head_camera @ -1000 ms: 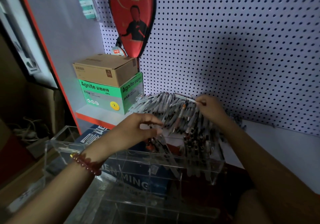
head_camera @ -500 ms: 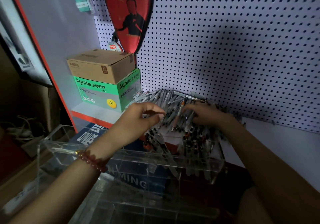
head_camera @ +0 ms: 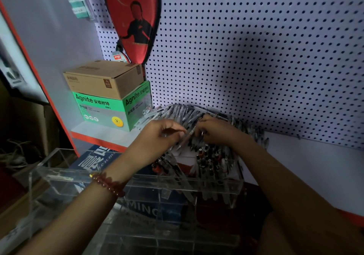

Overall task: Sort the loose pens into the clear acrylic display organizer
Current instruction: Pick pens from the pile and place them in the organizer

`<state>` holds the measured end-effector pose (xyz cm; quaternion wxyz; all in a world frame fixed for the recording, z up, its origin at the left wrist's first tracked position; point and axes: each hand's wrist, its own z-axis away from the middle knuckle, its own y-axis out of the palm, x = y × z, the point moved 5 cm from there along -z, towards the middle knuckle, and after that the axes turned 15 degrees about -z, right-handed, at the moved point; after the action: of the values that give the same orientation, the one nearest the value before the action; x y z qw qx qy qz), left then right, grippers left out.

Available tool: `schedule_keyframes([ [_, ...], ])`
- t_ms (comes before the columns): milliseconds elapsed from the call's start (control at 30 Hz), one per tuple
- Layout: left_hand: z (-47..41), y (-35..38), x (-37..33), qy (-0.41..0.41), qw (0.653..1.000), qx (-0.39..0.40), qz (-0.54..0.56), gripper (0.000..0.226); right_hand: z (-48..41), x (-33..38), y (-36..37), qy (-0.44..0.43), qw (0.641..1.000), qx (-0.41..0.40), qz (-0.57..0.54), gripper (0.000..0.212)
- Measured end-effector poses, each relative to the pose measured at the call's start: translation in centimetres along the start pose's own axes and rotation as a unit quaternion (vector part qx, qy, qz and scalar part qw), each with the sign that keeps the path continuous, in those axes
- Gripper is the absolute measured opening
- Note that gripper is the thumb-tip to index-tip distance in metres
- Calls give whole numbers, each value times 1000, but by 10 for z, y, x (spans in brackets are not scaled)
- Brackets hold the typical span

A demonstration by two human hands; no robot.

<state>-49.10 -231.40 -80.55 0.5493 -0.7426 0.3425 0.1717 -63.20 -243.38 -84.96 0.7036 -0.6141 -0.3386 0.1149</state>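
The left hand (head_camera: 161, 136) is held with its fingers curled, and a slim translucent pen (head_camera: 187, 138) is pinched at their tips. The right hand (head_camera: 216, 132) is curled, knuckles up, over the upper end of the same pen; whether that end is gripped or only touched cannot be told. A bracelet (head_camera: 107, 183) of round, glossy red beads is worn on the left wrist.

Directly behind both hands, the loose pens (head_camera: 183, 112) are heaped in a fan-shaped pile of thin grey and clear barrels, laid on the white shelf (head_camera: 98, 134) against the pegboard (head_camera: 256, 57). The pegboard is pale, flat and dotted with regular rows of small round holes.

Nearer the camera, below the hands, the clear acrylic display organizer (head_camera: 137, 178) is seen, its thin glassy walls dividing it into box-shaped compartments. One compartment on the right is packed with upright pens (head_camera: 212, 162), caps upward; just to its left, a few leaning pens (head_camera: 173, 166) are tilted across another. A blue carton (head_camera: 141, 209) with white lettering is visible through the acrylic.

At the left of the shelf, a plain brown cardboard box (head_camera: 104, 79) is stacked on a green printed box (head_camera: 110, 109). Above them, a red teardrop-shaped racket cover (head_camera: 134, 18) is hung on the pegboard.
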Motion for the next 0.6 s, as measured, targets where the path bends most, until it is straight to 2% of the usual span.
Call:
schedule_keyframes([
  [133, 0, 0, 4, -13, 1000, 0, 2, 13, 0, 0, -3, -42, 998, -40, 28, 18],
  [200, 0, 0, 5, -18, 1000, -1, 7, 13, -1, -1, -4, -56, 997, -54, -3, 16],
  [267, 1, -1, 6, -22, 1000, -3, 7, 12, -1, -7, -6, -46, 994, -77, -60, 22],
  [400, 2, -4, 7, -27, 1000, -5, 10, 12, 12, -11, -19, -90, 975, -182, -92, 14],
  [600, 3, -8, 4, -36, 998, -7, 46, 17, 34, 17, -68, -131, 930, -330, -93, 16],
])
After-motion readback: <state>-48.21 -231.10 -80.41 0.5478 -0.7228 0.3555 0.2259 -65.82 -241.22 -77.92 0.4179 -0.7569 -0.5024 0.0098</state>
